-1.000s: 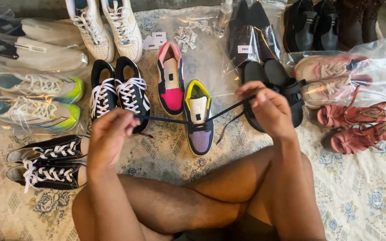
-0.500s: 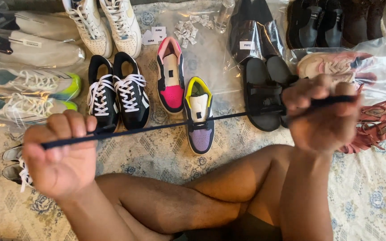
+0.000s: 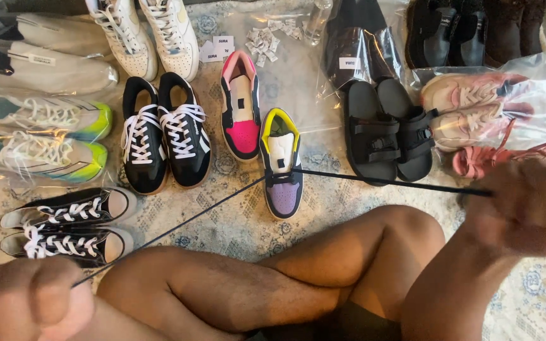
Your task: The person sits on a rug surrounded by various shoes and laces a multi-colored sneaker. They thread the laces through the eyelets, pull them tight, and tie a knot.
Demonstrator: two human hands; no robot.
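Observation:
A black shoelace [image 3: 374, 182] runs through the front eyelets of a purple, yellow and black sneaker [image 3: 282, 163] lying on the patterned rug. My left hand [image 3: 26, 300], a blurred fist at the bottom left, grips one end. At the right edge my right hand [image 3: 526, 205] grips the other end. Both halves of the lace are pulled taut outward from the shoe. Its pink, white and black partner [image 3: 240, 104] lies just behind it without a lace. My crossed bare legs [image 3: 273, 284] fill the foreground.
Black sneakers with white laces [image 3: 165, 129], white sneakers [image 3: 146, 35], bagged green-toed runners [image 3: 45, 136], black canvas low-tops [image 3: 64, 224], black sandals [image 3: 390, 129], bagged pink shoes [image 3: 481, 107], red sandals [image 3: 494, 158] and small paper packets [image 3: 263, 41] surround me.
The lace was a straight line held above the shoes; now it is threaded through the purple-toed sneaker. My left hand dropped to the bottom left, my right hand moved further right and lower.

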